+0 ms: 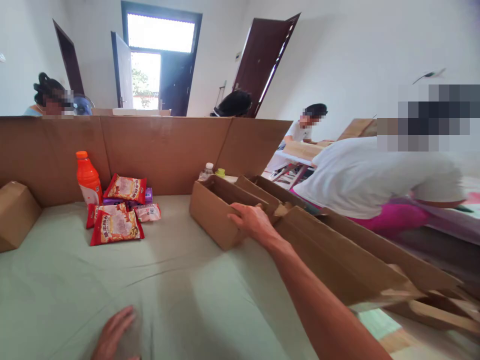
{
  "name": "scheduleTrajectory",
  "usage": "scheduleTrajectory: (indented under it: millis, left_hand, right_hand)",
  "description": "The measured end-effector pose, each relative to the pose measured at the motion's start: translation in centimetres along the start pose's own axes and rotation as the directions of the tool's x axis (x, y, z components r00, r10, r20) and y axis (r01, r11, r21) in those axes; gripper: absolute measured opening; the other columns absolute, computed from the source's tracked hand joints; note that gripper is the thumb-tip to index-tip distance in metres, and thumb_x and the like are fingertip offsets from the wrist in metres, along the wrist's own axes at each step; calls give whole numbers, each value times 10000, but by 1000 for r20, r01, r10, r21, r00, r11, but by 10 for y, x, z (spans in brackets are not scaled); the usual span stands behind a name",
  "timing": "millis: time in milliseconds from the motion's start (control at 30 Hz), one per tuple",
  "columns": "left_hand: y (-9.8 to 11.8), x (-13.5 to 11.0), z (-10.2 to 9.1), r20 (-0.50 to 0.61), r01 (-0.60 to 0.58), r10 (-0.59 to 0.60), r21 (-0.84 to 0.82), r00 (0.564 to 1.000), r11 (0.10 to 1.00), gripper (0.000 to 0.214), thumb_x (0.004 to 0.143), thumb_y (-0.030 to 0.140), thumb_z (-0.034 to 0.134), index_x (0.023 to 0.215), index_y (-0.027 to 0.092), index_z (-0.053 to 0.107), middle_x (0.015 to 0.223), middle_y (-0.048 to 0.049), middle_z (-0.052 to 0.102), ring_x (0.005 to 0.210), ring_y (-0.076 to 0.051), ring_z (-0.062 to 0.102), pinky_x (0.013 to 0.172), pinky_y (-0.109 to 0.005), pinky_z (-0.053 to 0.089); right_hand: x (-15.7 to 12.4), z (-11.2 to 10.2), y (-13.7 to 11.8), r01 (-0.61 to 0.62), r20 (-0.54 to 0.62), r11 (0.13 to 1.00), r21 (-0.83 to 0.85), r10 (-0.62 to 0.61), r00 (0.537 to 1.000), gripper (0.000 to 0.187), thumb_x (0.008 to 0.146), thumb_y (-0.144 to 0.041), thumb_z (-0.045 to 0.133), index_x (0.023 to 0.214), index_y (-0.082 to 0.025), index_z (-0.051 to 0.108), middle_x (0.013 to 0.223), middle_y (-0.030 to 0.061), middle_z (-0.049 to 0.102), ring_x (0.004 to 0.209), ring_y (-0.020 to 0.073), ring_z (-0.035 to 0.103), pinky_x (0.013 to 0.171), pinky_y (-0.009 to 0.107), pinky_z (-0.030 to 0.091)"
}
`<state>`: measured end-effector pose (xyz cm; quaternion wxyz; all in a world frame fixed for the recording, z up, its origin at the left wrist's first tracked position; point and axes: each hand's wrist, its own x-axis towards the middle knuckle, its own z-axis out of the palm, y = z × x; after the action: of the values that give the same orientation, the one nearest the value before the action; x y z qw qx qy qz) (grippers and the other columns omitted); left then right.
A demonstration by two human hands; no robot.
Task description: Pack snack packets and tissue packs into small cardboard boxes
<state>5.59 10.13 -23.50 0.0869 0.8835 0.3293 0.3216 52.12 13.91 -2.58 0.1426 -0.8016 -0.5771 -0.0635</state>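
Observation:
My right hand [252, 220] reaches across to an open-topped cardboard box [212, 212] and grips it by its near upper edge. Part of the box's rim is covered by my fingers. Low in the view, my left hand [114, 334] is over the green cloth [168, 295], slightly blurred, with its fingers stretched out and nothing in them. Beyond it lie several red snack packets [118, 227], a small purple package [148, 194] and an upright orange bottle [87, 175].
A tall cardboard panel [161, 155] spans the back edge. More cardboard boxes [333, 255] lie along the right side. A clear bottle [207, 171] stands behind the gripped box, and another carton [17, 215] is at left. A person in a white shirt [375, 175] leans over at right.

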Motion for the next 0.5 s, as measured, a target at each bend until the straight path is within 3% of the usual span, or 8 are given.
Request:
scheduleTrajectory:
  millis: [100, 133, 200, 233, 300, 367, 433, 500]
  left_hand:
    - [13, 9, -35, 39, 263, -261, -101, 965, 959, 629, 912, 431, 558, 1509, 300, 410, 1469, -128, 562, 1313, -342, 577, 1018, -540, 540]
    - [18, 14, -47, 48, 322, -318, -136, 947, 937, 687, 903, 460, 575, 1536, 301, 359, 1510, -140, 513, 1341, -367, 544, 1045, -595, 499]
    - [29, 24, -68, 64, 395, -391, -228, 918, 890, 869, 850, 550, 644, 1580, 299, 245, 1591, -163, 388, 1401, -418, 456, 1092, -668, 407]
    - [34, 29, -77, 75, 411, -408, -287, 910, 865, 977, 803, 604, 684, 1593, 304, 192, 1619, -166, 332, 1421, -440, 416, 1104, -685, 378]
    - [41, 34, -90, 124, 430, -418, -414, 900, 802, 1141, 720, 688, 729, 1602, 338, 96, 1647, -146, 271, 1442, -453, 375, 1117, -683, 370]
    - [45, 35, -97, 175, 443, -415, -507, 893, 739, 1200, 683, 735, 732, 1596, 383, 37, 1657, -112, 255, 1450, -441, 368, 1119, -668, 388]
    - [43, 33, -99, 185, 447, -417, -532, 890, 719, 1217, 673, 725, 752, 1591, 401, 21, 1676, -94, 204, 1482, -434, 308, 1153, -666, 336]
    - [40, 30, -95, 161, 443, -427, -526, 890, 726, 1253, 646, 690, 799, 1596, 371, 46, 1689, -109, 143, 1508, -447, 223, 1189, -673, 242]
  right_hand:
    - [-53, -9, -19, 280, 29, 953, 117, -285, 958, 157, 885, -239, 617, 992, -227, 731, 913, 66, 760, 902, 226, 679, 834, 334, 489]
    - [-72, -13, -30, 399, 19, 899, 182, -408, 913, 146, 901, -241, 608, 982, -225, 729, 910, 63, 754, 894, 216, 670, 844, 338, 491]
    - [-106, -23, -56, 600, -33, 729, 330, -626, 779, 154, 944, -219, 563, 920, -211, 715, 853, 56, 732, 855, 198, 656, 843, 345, 499]
    - [-121, -27, -69, 659, -66, 640, 395, -696, 715, 185, 965, -196, 534, 891, -209, 703, 823, 47, 721, 868, 192, 656, 861, 348, 500]
    - [-143, -32, -89, 708, -142, 526, 472, -747, 650, 193, 976, -169, 531, 890, -222, 695, 876, 39, 733, 1020, 201, 655, 968, 368, 478]
    - [-157, -30, -94, 702, -249, 478, 527, -703, 666, 136, 958, -271, 605, 1043, -247, 708, 1143, 74, 725, 1241, 253, 581, 1071, 422, 434]
    - [-164, -16, -87, 595, -320, 471, 651, -541, 778, 364, 925, -447, 630, 1247, -281, 661, 1424, 106, 585, 1371, 316, 481, 1103, 477, 421]
    - [-168, 10, -75, 376, -258, 430, 821, -309, 915, 450, 936, -533, 559, 1322, -313, 627, 1487, 101, 534, 1366, 330, 494, 1063, 489, 470]
